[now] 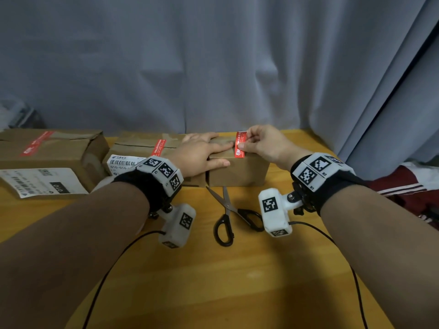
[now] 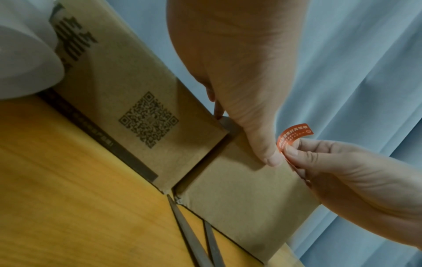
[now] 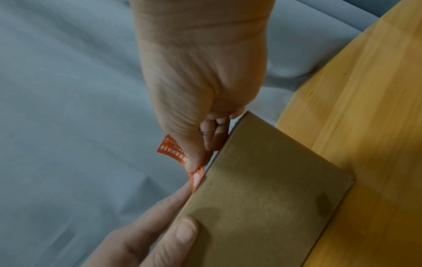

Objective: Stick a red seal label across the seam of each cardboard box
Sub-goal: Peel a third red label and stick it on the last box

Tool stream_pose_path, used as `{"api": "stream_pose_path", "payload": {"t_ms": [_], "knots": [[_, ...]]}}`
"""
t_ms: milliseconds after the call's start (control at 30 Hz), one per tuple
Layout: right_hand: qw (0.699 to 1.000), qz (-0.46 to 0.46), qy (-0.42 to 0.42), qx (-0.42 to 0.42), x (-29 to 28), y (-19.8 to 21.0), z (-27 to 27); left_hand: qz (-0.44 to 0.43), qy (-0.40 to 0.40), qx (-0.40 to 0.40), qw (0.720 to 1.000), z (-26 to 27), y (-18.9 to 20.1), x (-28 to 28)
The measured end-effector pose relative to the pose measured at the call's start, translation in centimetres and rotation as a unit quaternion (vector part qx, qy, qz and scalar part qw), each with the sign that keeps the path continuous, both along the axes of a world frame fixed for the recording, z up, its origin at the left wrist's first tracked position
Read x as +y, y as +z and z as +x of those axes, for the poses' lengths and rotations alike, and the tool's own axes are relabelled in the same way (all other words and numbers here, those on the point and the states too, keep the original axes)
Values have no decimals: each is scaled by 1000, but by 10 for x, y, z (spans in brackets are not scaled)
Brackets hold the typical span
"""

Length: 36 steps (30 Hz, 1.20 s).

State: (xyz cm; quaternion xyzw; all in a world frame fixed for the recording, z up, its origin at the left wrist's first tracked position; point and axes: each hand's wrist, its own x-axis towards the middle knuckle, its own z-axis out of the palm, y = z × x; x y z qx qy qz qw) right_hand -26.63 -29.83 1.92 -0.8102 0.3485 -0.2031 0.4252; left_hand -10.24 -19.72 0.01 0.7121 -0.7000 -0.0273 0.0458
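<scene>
A small cardboard box (image 1: 237, 173) stands at the table's far middle. My left hand (image 1: 209, 150) lies flat on its top with straight fingers, thumb down the front face. My right hand (image 1: 244, 140) pinches a red seal label (image 1: 240, 144) between thumb and forefinger at the box's near top edge. In the left wrist view the red seal label (image 2: 294, 131) curls up free above the pinch. In the right wrist view the lower end of the red seal label (image 3: 196, 178) meets the box edge. Two boxes to the left carry red labels (image 1: 159, 147) (image 1: 38, 142).
Black-handled scissors (image 1: 228, 210) lie open just in front of the small box. The middle box (image 1: 142, 150) touches the small one's left side; a larger box (image 1: 47, 153) sits further left. A grey curtain (image 1: 213, 67) hangs behind the wooden table (image 1: 213, 281). Wrist cables trail across the near tabletop.
</scene>
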Motion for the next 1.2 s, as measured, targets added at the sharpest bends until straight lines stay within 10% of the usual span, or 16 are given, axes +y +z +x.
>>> {"api": "stream_pose_path", "payload": {"t_ms": [1200], "knots": [[988, -126, -40, 78, -5, -15, 8, -7, 8, 44, 999, 1, -4, -1]]}}
